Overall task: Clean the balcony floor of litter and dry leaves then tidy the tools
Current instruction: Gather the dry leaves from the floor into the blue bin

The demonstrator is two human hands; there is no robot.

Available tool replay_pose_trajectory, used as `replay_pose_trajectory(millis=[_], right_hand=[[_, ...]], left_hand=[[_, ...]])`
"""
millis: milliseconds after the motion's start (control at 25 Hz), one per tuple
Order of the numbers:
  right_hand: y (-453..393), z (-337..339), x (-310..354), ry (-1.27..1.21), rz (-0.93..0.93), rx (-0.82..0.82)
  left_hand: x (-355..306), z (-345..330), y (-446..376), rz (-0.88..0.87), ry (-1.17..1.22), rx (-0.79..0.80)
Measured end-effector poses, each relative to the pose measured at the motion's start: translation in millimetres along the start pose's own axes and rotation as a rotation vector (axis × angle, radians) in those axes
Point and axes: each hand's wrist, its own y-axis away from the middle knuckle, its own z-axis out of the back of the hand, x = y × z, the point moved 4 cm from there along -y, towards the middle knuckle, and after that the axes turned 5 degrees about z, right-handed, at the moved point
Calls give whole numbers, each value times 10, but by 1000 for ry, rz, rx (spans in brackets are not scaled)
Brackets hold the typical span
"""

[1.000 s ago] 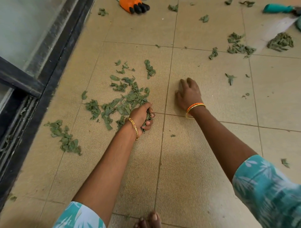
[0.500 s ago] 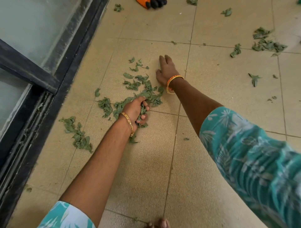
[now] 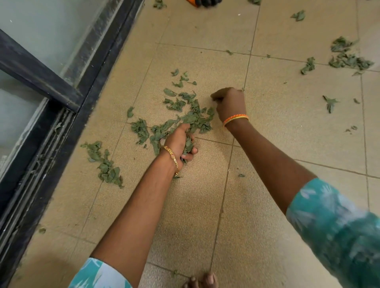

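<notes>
Dry green leaves [image 3: 186,115] lie scattered in a loose pile on the beige tiled floor [image 3: 277,127]. My left hand [image 3: 180,141], with a gold bracelet at the wrist, grips a bunch of these leaves at the pile's near edge. At the pile's right edge is my right hand [image 3: 230,102], with an orange bangle at the wrist. Its fingers are curled down toward the floor, and I see nothing held in them. A smaller leaf heap [image 3: 104,164] lies to the left, near the door track.
A black sliding-door frame [image 3: 67,98] with frosted glass and a dusty track [image 3: 35,170] runs along the left. More leaf clumps [image 3: 347,59] and a single leaf [image 3: 330,102] lie at the right. An orange glove with black fingertips [image 3: 205,2] shows at the top edge. My toes [image 3: 203,281] are at the bottom.
My right hand crossed from the bare tile to the leaf pile, lay flat beyond it, then curled and drew back to its right edge. The left hand kept gripping leaves.
</notes>
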Motion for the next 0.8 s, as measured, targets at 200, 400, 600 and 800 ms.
replay_pose_trajectory(millis=[200, 400, 600, 800], right_hand=[[967, 75, 562, -428, -123, 209], [1195, 37, 776, -332, -43, 199], [1339, -38, 949, -299, 188, 138], [1571, -93, 939, -213, 344, 194]], left_hand=[[101, 62, 124, 67, 27, 64], [276, 97, 124, 76, 32, -61], [265, 195, 222, 87, 238, 52], [318, 387, 255, 92, 267, 73]])
